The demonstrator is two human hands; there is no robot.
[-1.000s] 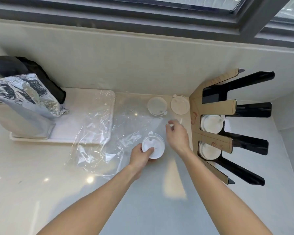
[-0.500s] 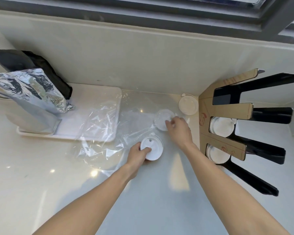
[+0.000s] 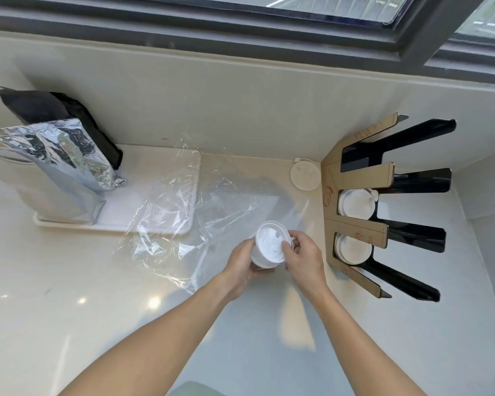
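Note:
A small white cup (image 3: 265, 260) stands on the pale counter (image 3: 69, 310), and my left hand (image 3: 240, 265) grips its side. A clear plastic lid (image 3: 270, 242) sits on top of the cup, tilted toward me. My right hand (image 3: 302, 258) pinches the lid's right rim with thumb and fingers. One more lid (image 3: 305, 175) lies flat on the counter by the back wall.
A cardboard cup carrier (image 3: 355, 224) with black slots lies at the right, two lidded cups (image 3: 355, 205) in it. Crumpled clear film (image 3: 183, 218) spreads left of the cup over a white tray (image 3: 112, 224). A silver foil bag (image 3: 60, 167) stands on the tray.
My right hand reached back to the lid near the wall, picked it up and brought it onto the cup. My left hand kept hold of the cup.

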